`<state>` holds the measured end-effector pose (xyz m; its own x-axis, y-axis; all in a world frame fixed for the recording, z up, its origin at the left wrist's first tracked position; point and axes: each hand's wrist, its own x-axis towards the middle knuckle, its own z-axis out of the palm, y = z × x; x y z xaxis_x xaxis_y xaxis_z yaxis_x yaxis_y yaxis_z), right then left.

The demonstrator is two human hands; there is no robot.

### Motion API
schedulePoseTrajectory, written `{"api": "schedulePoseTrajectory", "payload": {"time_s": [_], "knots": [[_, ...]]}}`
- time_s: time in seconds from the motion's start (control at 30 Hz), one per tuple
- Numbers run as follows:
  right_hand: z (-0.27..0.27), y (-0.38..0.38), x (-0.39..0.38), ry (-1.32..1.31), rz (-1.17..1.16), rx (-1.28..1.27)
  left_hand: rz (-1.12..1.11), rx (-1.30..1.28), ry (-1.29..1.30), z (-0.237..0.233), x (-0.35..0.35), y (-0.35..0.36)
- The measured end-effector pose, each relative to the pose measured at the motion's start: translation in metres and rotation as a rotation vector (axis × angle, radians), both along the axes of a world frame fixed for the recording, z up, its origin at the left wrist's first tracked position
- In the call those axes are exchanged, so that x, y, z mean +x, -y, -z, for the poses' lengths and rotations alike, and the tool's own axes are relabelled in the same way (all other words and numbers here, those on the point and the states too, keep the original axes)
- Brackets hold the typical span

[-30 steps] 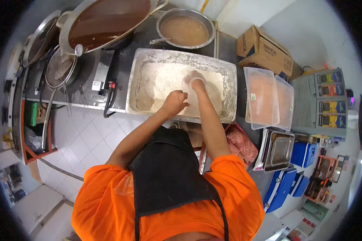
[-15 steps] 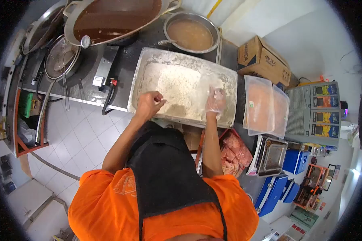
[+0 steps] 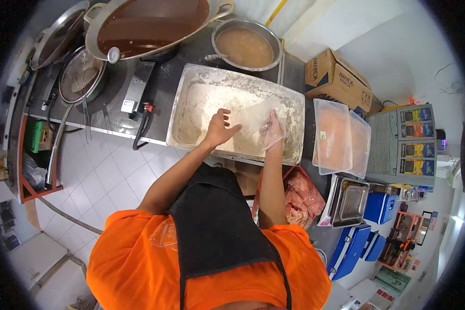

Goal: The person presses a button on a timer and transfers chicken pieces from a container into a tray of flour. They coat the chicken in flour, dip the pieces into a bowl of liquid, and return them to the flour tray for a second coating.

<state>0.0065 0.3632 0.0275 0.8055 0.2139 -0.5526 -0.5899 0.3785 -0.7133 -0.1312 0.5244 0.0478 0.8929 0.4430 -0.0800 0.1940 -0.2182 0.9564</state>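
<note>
A large metal tray (image 3: 175,121) with a layer of pale flour (image 3: 206,106) stands on the dark counter in front of me. My left hand (image 3: 222,128) is over the tray's left-centre part, bare, its fingers apart and holding nothing. Clear thin plastic covers my right hand (image 3: 272,132), which is over the tray's right part. A translucent plastic sheet or bag extends up and left from it; whether the fingers grip it is unclear.
Behind the tray are a bowl of cloudy liquid (image 3: 245,47) and a wide pan of brown liquid (image 3: 150,26). Left is a strainer (image 3: 80,75). Lidded plastic containers (image 3: 333,134), bagged raw meat (image 3: 300,196) and a cardboard box (image 3: 338,80) are to the right.
My left hand has moved right and away from me, from the tray's near left edge to over the flour, and its fingers have spread. My right hand has shifted slightly and turned.
</note>
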Motion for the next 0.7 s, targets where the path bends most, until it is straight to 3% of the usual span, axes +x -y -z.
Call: {"api": "schedulePoseTrajectory", "payload": {"time_s": [0.07,0.1,0.17,0.23,0.3,0.33,0.4,0.47,0.5,0.57,0.6,0.63,0.67,0.7], "knots": [[-0.004,-0.004,-0.007,-0.017,-0.042,-0.043,-0.068,-0.193,-0.033,-0.001,0.012,0.004],[-0.001,-0.003,-0.005,-0.016,-0.04,-0.041,0.012,-0.221,-0.005,-0.003,0.015,0.001],[0.004,-0.004,0.0,-0.081,-0.161,-0.141,0.074,-0.183,0.0,0.009,0.025,-0.004],[-0.018,-0.012,0.003,-0.137,-0.074,-0.052,0.145,-0.144,-0.001,0.012,0.027,-0.003],[-0.041,-0.015,0.003,-0.188,0.013,0.039,0.011,-0.531,-0.004,0.006,0.033,0.003],[-0.051,-0.011,0.002,-0.097,0.02,-0.003,0.017,-0.528,-0.008,0.01,0.036,0.007],[-0.05,-0.001,0.004,0.001,0.03,-0.042,-0.143,-0.84,0.07,0.021,0.046,0.013],[-0.034,0.012,0.004,0.068,-0.397,-0.557,-0.152,-0.869,0.075,0.027,0.048,0.019],[-0.036,0.008,-0.008,0.07,-0.392,-0.558,-0.168,-0.899,0.075,0.029,0.048,0.021],[-0.033,-0.006,-0.039,0.181,-0.393,-0.936,-0.132,-0.892,0.069,0.035,0.045,0.022],[-0.027,-0.002,-0.039,0.171,-0.391,-0.936,-0.1,-0.882,0.061,0.038,0.04,0.022],[-0.018,0.0,-0.033,0.362,-0.44,-1.058,-0.098,-0.88,0.054,0.042,0.035,0.021],[-0.014,-0.001,-0.026,0.562,-0.488,-1.172,-0.167,-0.501,-0.039,0.042,0.027,0.019],[-0.026,-0.008,-0.023,0.56,-0.488,-1.163,-0.232,-0.117,-0.127,0.032,0.02,0.017]]}}
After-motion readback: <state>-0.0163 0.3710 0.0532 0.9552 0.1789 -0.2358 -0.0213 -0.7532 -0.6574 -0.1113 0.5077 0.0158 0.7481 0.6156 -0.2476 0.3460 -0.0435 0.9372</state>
